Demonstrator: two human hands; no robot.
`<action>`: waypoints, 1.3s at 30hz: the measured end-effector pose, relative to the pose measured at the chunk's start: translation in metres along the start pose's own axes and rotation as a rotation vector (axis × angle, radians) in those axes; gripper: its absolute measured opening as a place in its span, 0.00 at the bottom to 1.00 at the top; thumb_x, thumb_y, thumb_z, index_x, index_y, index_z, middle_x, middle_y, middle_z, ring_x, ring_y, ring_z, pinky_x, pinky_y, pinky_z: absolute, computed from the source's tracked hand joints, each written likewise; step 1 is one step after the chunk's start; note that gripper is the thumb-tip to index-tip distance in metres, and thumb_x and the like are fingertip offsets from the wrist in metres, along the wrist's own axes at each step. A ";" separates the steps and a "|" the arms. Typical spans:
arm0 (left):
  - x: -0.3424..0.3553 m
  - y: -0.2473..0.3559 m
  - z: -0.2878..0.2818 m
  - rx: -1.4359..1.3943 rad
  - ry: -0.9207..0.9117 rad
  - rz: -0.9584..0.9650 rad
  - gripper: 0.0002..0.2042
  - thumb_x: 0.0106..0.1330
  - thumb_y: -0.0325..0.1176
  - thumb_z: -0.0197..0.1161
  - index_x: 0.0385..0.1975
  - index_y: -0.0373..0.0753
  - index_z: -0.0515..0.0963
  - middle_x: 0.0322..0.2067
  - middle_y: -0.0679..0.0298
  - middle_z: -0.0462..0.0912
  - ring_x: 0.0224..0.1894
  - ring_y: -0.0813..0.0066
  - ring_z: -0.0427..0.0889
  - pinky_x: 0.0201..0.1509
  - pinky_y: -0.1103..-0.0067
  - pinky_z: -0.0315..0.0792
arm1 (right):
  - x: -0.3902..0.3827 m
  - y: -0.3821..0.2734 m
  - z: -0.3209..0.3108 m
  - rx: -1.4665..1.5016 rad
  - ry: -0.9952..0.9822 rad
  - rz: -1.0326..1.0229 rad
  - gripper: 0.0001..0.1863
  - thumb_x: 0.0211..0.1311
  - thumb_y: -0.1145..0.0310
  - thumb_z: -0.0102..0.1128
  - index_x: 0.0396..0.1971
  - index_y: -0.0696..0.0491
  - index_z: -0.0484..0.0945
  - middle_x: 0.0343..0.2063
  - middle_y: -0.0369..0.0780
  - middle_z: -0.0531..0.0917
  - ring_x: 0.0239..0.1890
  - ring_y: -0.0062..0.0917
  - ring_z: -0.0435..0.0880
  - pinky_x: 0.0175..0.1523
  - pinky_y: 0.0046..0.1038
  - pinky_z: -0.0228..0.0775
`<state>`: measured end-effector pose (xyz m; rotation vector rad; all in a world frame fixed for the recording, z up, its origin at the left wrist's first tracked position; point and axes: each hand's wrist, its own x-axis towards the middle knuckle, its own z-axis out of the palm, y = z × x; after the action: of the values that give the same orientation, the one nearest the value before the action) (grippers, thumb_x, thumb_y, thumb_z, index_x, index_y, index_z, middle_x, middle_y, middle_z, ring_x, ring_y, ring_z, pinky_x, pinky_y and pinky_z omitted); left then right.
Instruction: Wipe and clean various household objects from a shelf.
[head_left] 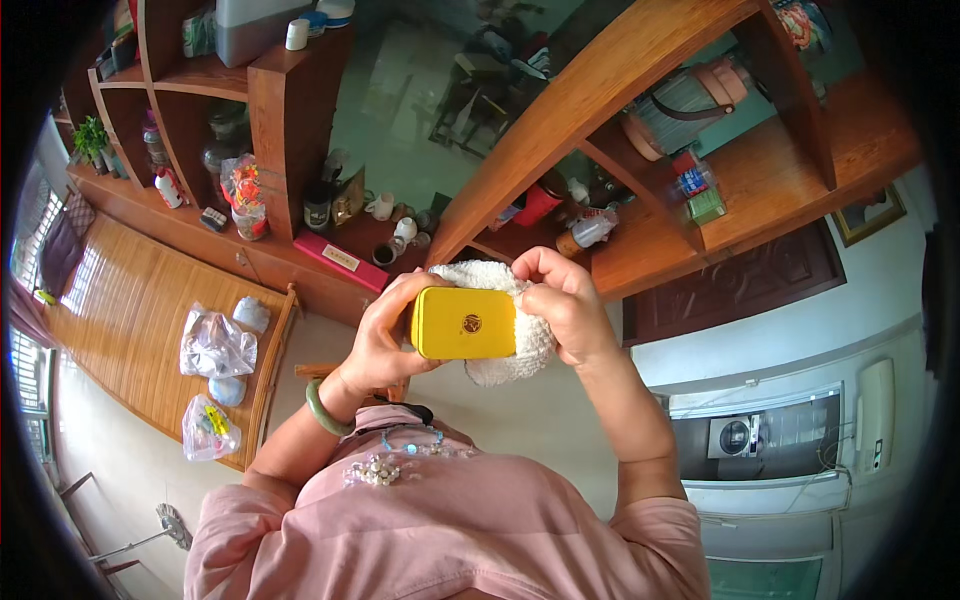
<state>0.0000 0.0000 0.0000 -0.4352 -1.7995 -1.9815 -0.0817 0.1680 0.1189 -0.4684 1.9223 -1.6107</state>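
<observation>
In front of my chest I hold a small yellow box (455,335) with rounded corners and a dark round emblem on its face. My left hand (385,338) grips the box by its left end, fingers along the top edge and thumb below. A white textured cloth (535,350) lies behind the box and round its right end. My right hand (565,305) pinches that cloth at the box's upper right corner. Part of the cloth is hidden behind the box.
Wooden shelves (570,75) stand ahead, holding jars, cups and a long red box (343,262). At the left, a slatted wooden bed (130,310) carries several plastic bags (217,342). A broom (174,525) is at the lower left. A dark door (740,285) appears at the right.
</observation>
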 end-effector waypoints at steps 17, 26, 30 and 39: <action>-0.007 -0.014 0.014 -0.321 0.123 -0.194 0.35 0.37 0.30 0.72 0.50 0.34 0.65 0.44 0.61 0.72 0.48 0.73 0.69 0.54 0.78 0.62 | -0.004 0.007 -0.010 0.300 0.068 0.040 0.11 0.43 0.77 0.49 0.32 0.57 0.69 0.29 0.36 0.73 0.30 0.17 0.72 0.36 0.19 0.66; 0.000 0.002 0.010 -0.589 0.070 -0.437 0.32 0.47 0.32 0.68 0.53 0.32 0.61 0.43 0.63 0.73 0.45 0.76 0.72 0.49 0.80 0.66 | -0.012 -0.022 0.004 0.104 -0.060 -0.476 0.21 0.52 0.74 0.52 0.48 0.60 0.65 0.42 0.41 0.72 0.44 0.23 0.71 0.49 0.25 0.65; 0.014 0.014 0.017 -0.570 0.100 -0.490 0.28 0.49 0.33 0.65 0.50 0.32 0.64 0.41 0.63 0.73 0.43 0.78 0.72 0.47 0.80 0.67 | 0.007 0.000 0.015 -1.013 -0.120 -0.897 0.21 0.47 0.65 0.61 0.45 0.49 0.72 0.46 0.42 0.71 0.50 0.38 0.67 0.55 0.36 0.56; 0.012 -0.002 0.018 -0.450 0.292 -0.446 0.25 0.51 0.36 0.64 0.46 0.29 0.66 0.34 0.63 0.74 0.34 0.80 0.74 0.39 0.83 0.70 | 0.047 0.031 0.030 -0.506 0.344 -0.407 0.12 0.59 0.63 0.50 0.31 0.58 0.74 0.26 0.43 0.77 0.25 0.34 0.77 0.31 0.30 0.68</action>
<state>-0.0119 0.0169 0.0060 0.1462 -1.3456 -2.6059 -0.0958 0.1228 0.0756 -0.8800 2.6497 -1.4982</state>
